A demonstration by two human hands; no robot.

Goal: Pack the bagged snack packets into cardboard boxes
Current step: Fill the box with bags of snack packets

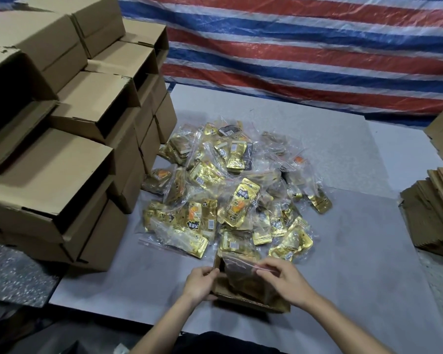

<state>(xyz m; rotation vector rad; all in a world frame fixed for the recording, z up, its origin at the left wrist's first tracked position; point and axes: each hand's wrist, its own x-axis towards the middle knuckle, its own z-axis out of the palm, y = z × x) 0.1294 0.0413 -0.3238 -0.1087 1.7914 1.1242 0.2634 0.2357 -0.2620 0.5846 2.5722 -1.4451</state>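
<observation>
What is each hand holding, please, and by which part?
Left hand grips the box by its left wall; right hand pinches the bag by its top edge.

Clear bag (pixel 242 275) of gold packets stood upright in small open box (pixel 241 301) at near worktop edge. Bagged packets (pixel 230 200) heaped behind it; assembled boxes (pixel 62 139) stacked left.

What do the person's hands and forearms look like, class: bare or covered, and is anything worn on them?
Both are bare. The left hand and right hand have no gloves, and no ring, watch or band shows. The left forearm and right forearm are uncovered down to the picture's lower edge, with no sleeve in view.
</observation>
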